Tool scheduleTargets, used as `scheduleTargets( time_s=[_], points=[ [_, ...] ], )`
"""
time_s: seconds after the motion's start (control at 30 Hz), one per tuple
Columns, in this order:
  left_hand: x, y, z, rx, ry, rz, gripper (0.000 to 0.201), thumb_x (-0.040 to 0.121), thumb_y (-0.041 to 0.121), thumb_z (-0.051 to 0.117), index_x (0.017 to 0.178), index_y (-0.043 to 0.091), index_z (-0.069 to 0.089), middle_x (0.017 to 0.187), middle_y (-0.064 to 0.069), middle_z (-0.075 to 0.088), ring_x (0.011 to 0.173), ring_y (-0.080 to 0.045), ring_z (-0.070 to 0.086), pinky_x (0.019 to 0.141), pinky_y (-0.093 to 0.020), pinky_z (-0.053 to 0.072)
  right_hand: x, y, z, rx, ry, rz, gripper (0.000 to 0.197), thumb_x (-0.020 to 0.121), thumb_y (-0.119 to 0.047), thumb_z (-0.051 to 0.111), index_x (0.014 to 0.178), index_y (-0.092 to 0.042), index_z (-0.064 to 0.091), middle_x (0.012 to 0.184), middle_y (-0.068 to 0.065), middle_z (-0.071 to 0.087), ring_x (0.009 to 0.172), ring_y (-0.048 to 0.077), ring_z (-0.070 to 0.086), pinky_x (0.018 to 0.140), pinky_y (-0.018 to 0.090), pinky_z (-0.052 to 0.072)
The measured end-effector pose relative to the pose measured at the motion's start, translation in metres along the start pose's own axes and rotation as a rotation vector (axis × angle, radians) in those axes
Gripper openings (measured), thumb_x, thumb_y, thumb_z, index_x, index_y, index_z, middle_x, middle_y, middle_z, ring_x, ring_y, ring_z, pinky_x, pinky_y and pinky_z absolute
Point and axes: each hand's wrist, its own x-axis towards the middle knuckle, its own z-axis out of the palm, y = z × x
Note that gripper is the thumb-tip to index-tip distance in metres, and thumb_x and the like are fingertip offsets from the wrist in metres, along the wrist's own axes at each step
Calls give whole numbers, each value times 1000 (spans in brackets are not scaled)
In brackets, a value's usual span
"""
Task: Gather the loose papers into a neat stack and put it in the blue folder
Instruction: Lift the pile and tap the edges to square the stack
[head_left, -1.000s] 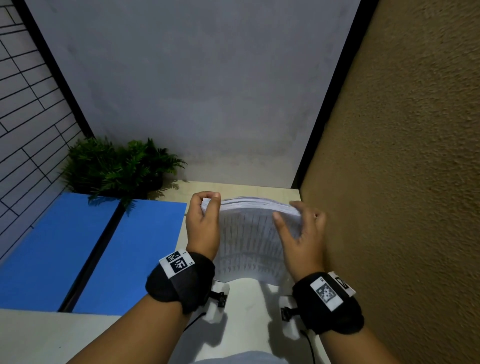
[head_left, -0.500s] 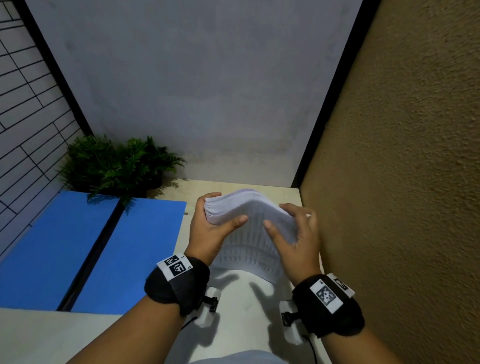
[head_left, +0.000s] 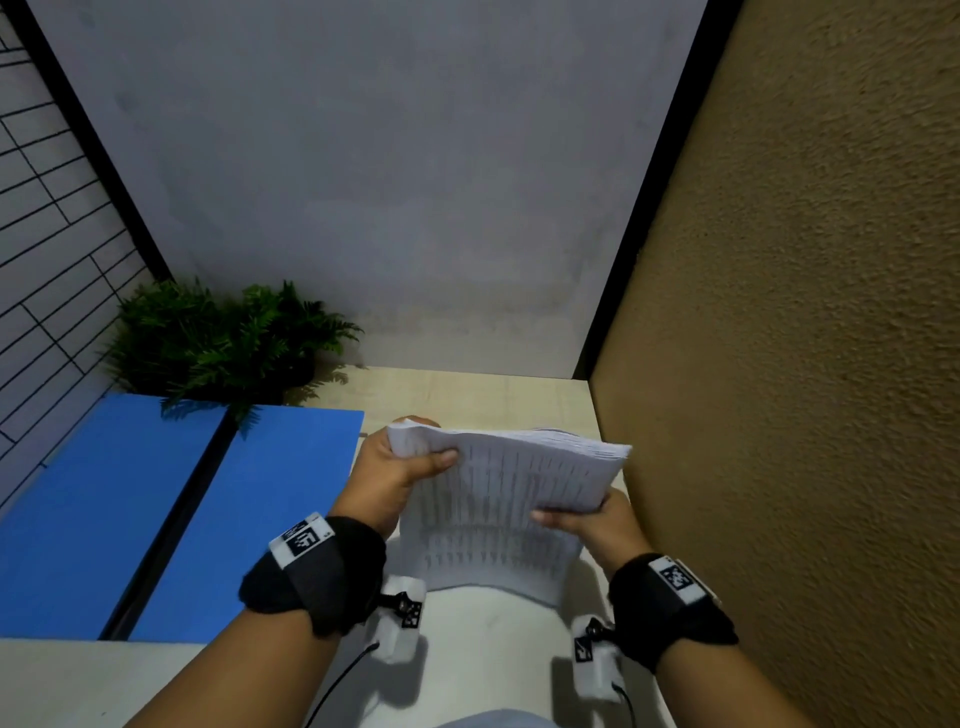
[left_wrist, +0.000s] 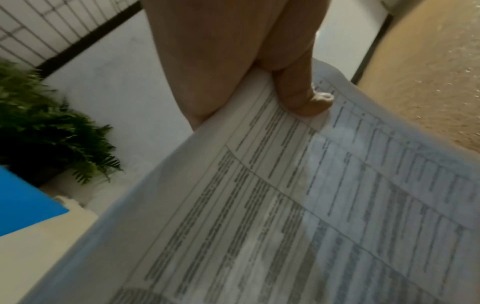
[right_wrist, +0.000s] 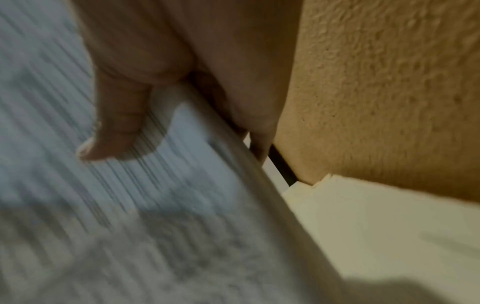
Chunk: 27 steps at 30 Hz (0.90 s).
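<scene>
A thick stack of printed papers (head_left: 511, 499) (left_wrist: 298, 216) (right_wrist: 130, 205) is held in the air over the right side of the pale desk (head_left: 467, 395), sagging toward me. My left hand (head_left: 400, 467) (left_wrist: 285, 82) grips its upper left corner, thumb on the top sheet. My right hand (head_left: 587, 519) (right_wrist: 145, 107) holds its right edge lower down, thumb on top, fingers underneath. The blue folder (head_left: 156, 509) (left_wrist: 23, 201) lies open and flat on the desk to the left, with nothing in it.
A green potted fern (head_left: 218, 343) (left_wrist: 52, 127) stands behind the folder at the back left. A brown textured wall (head_left: 805, 364) (right_wrist: 389, 92) is close on the right, a grey wall (head_left: 363, 182) at the back. Bare desk (head_left: 493, 654) lies near me.
The stack has come up off the desk and flattened out from its arch. My right hand slid from the top edge down to the right edge; my left hand keeps the left corner.
</scene>
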Motion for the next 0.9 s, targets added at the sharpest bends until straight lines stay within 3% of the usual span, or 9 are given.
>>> scheduleTargets(
  time_s=[0.07,0.13,0.27,0.4,0.53,0.67,0.73,0.8,0.9],
  points=[
    [-1,0,-9,-35,19,-32,42,49,25,86,79,13,59,75,-4,65,75,-21,64,65,-32,53,-2,1,2,-119,22,-20,35,54,-10,90,83,-5,71,87,11,74,95,33,69,72,33,60],
    [-2,5,-17,2,97,17,47,49,22,89,79,16,53,74,0,60,72,-15,61,62,-30,53,-4,-7,5,-132,36,-76,14,69,-3,80,79,-6,70,81,10,74,86,30,70,66,29,60],
    [3,30,-36,282,202,171,45,61,-4,86,91,15,59,72,-1,52,65,-8,52,59,-17,48,-6,-42,9,-367,34,-243,19,73,-16,77,86,-27,70,91,2,74,90,23,69,83,45,58],
    [0,39,-43,626,-44,167,27,64,8,86,86,19,73,85,-6,74,80,-16,67,75,-32,52,-17,-76,26,-836,-21,-467,20,73,-26,72,92,-31,69,86,0,74,86,23,67,76,38,55],
    [-15,17,-27,468,35,106,14,77,2,77,78,16,75,80,-2,70,68,3,60,69,-15,49,-29,-86,48,-1115,42,-624,12,77,-34,71,79,-25,62,71,-2,66,76,25,60,60,29,39],
    [-24,-7,-45,257,144,39,24,79,-2,74,82,22,72,72,15,74,68,7,65,65,-10,51,-23,-72,21,-1234,89,-452,29,68,-46,75,70,-22,59,64,-5,56,67,20,53,56,29,40],
    [-26,-13,-58,202,163,10,24,79,-3,73,87,19,72,69,19,74,68,6,67,62,-10,52,-20,-61,-8,-1129,133,-331,30,64,-40,81,63,-20,59,61,-4,57,64,21,55,54,29,39],
    [-26,-19,-70,152,165,-2,25,80,-4,72,91,18,72,73,15,76,71,0,70,63,-14,54,-21,-49,-29,-764,194,-257,30,58,-25,88,58,-21,58,60,-4,60,62,19,57,55,29,42],
    [-25,-29,-77,89,172,-35,27,80,-7,70,93,18,72,77,10,77,74,-4,72,66,-17,56,-23,-24,-40,-111,258,-166,33,58,-7,87,84,-17,69,84,1,72,84,20,68,74,30,54]
  ],
)
